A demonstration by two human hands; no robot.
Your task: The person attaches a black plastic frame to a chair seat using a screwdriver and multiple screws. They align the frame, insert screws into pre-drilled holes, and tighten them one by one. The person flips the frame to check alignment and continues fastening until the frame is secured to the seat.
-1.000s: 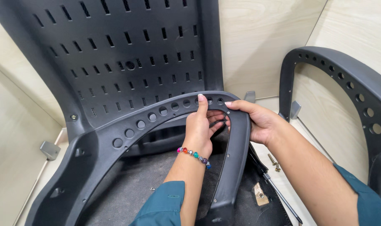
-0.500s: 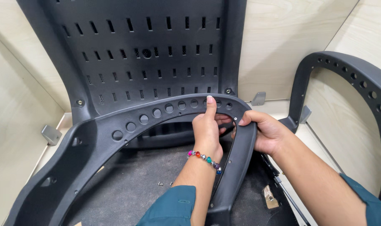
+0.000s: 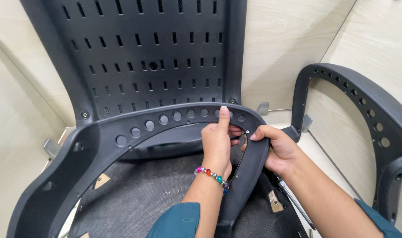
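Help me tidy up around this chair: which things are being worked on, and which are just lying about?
In hand:
- left hand and right hand on the near armrest
- slotted backrest
- seat underside

Lying about:
- second armrest, far right
- loose screws on the seat

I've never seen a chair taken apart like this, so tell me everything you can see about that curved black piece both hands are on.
The armrest is a curved black loop, apparently matte moulded plastic, with a row of round holes along its top. It arches from lower left across the dark seat in front of the slotted backrest, then bends down at the right. The left hand presses its inner edge, index finger on top; the right hand grips its outer bend.
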